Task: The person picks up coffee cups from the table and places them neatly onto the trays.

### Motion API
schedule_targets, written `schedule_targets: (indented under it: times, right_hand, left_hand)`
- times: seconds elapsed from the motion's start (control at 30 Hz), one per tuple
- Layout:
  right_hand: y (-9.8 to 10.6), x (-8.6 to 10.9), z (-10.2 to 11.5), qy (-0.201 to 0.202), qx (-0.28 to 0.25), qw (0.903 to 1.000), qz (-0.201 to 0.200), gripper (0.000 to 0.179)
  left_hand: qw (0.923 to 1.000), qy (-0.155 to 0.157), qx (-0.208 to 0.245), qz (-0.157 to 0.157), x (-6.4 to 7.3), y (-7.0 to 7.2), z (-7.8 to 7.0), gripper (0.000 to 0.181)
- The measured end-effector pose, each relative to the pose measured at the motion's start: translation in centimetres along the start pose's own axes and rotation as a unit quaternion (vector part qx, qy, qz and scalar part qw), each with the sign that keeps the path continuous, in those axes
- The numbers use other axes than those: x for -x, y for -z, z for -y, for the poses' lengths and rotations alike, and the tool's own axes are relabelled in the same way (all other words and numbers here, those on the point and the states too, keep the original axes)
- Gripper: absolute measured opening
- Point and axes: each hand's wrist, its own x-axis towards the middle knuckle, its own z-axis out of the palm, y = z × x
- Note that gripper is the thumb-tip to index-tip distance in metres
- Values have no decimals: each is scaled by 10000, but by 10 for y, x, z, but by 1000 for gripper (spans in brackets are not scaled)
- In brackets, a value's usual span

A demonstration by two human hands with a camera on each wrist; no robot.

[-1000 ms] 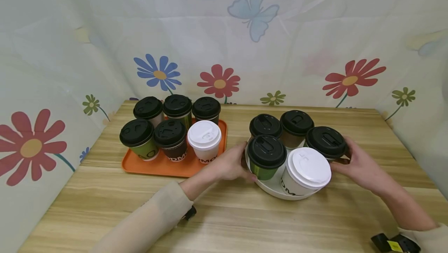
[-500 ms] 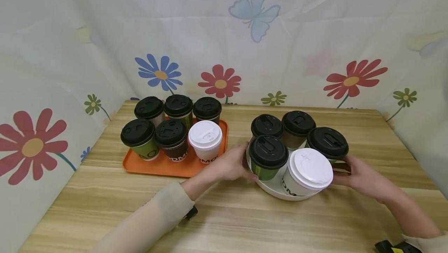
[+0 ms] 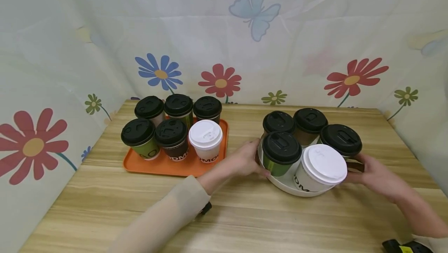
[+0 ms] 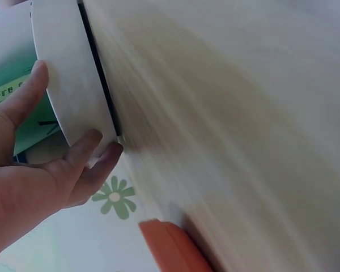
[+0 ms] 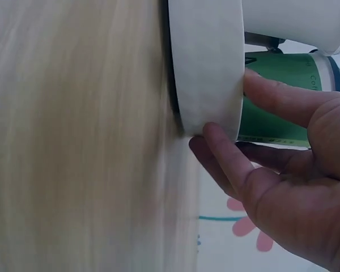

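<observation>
A round white tray [image 3: 287, 188] stands on the right half of the table, carrying several lidded paper coffee cups. One is a white cup [image 3: 320, 167] with a white lid at the front; the others have black lids, among them a green cup [image 3: 280, 159]. My left hand [image 3: 246, 161] grips the tray's left side, its thumb at the rim and fingertips low on the wall in the left wrist view. On the opposite side my right hand [image 3: 378, 177] holds the tray likewise, thumb at the rim beside a green cup [image 5: 280, 102] in the right wrist view.
An orange rectangular tray [image 3: 154, 169] with several lidded cups, one of them a white cup [image 3: 205, 140], sits to the left, close to my left forearm. Behind the wooden table [image 3: 245, 222] hangs a flower-printed curtain [image 3: 297, 50].
Both hands have shifted the round tray with its cups to the right, mostly in the last half second. The orange tray and its cups have stayed in place.
</observation>
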Motion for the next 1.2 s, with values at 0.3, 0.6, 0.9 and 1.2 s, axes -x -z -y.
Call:
schedule_targets:
  times: [0.3, 0.6, 0.9, 1.2]
  right_hand:
    - [16, 0, -16, -162, 42, 9998, -105, 77]
    - [33, 3, -21, -566, 214, 9982, -14, 80]
    - [37, 5, -24, -728, 432, 9963, -171, 77]
    - [43, 10, -15, -673, 1120, 9898, -560, 80]
  left_hand:
    - [9998, 116, 165, 13, -21, -11, -6, 82]
    - [9997, 198, 171, 37, -40, -20, -18, 80]
    - [10000, 86, -9, 31, -44, -21, -21, 74]
    - [9906, 433, -1298, 26, -22, -4, -32, 103]
